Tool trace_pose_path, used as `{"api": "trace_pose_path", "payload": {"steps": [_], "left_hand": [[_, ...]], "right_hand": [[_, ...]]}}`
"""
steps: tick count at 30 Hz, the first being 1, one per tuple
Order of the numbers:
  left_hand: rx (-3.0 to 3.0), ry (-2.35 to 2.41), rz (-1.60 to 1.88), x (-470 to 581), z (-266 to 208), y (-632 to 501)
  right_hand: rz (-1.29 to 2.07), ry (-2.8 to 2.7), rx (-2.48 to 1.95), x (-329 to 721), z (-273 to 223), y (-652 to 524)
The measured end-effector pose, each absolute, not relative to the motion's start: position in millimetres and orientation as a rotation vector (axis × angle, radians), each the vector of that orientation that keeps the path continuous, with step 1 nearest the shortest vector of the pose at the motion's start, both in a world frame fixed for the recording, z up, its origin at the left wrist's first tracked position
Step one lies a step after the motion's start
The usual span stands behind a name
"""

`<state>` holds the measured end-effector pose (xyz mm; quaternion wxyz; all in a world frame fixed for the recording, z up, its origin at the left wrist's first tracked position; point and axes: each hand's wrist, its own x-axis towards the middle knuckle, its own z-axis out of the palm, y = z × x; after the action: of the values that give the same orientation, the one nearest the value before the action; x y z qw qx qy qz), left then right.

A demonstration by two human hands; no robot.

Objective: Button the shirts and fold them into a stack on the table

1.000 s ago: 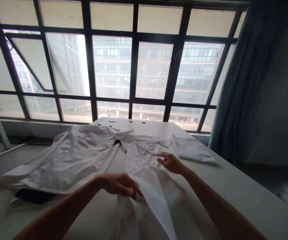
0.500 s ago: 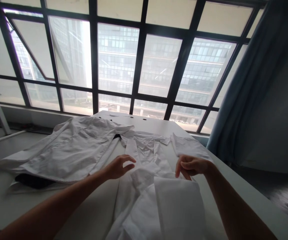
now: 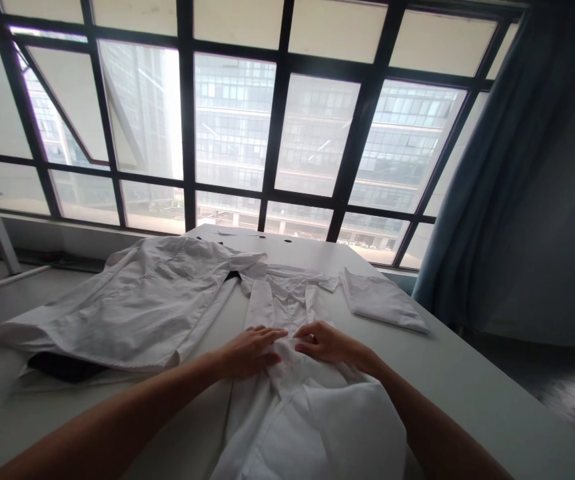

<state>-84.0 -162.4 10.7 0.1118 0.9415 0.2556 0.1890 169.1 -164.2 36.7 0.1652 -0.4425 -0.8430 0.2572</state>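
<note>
A white shirt (image 3: 287,427) lies lengthwise in front of me, its collar end (image 3: 292,287) away from me and its near part bunched in folds. My left hand (image 3: 250,350) rests on the middle of the shirt with fingers stretched forward and thumb apart. Close beside it, my right hand (image 3: 327,343) has bent fingers and thumb drawn together on the shirt's fabric. Cloth under the right wrist and forearm bulges up in a rounded fold. The fingertips of both hands almost meet over the shirt's centre line.
Another white garment (image 3: 132,307) is spread at the left, with a black piece (image 3: 64,367) showing under its near edge. A folded white garment (image 3: 384,300) lies at the right on the white table (image 3: 467,400). Windows stand beyond; a dark blue curtain (image 3: 492,167) hangs at the right.
My right hand has moved left and inward from the shirt's right side. My left hand has come down onto the fabric. The raised flap at the right has slumped into a rounded fold.
</note>
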Motion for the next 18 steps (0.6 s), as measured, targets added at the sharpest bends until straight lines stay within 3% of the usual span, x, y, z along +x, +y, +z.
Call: {"api": "trace_pose_path", "payload": {"steps": [5, 10, 13, 18], "left_hand": [[2.866, 0.998, 0.483, -96, 29, -147], [2.652, 1.611, 0.165, -148, 57, -122], [2.606, 1.813, 0.197, -166, 64, -120], [2.8, 1.195, 0.516, -128, 47, -145]], "right_hand": [[0.694, -2.183, -1.517, 218, 55, -149], [0.381, -1.976, -1.991, 301, 70, -148], [0.221, -2.046, -2.27, 324, 67, -148], [0.339, -2.237, -1.785, 280, 51, -144]]}}
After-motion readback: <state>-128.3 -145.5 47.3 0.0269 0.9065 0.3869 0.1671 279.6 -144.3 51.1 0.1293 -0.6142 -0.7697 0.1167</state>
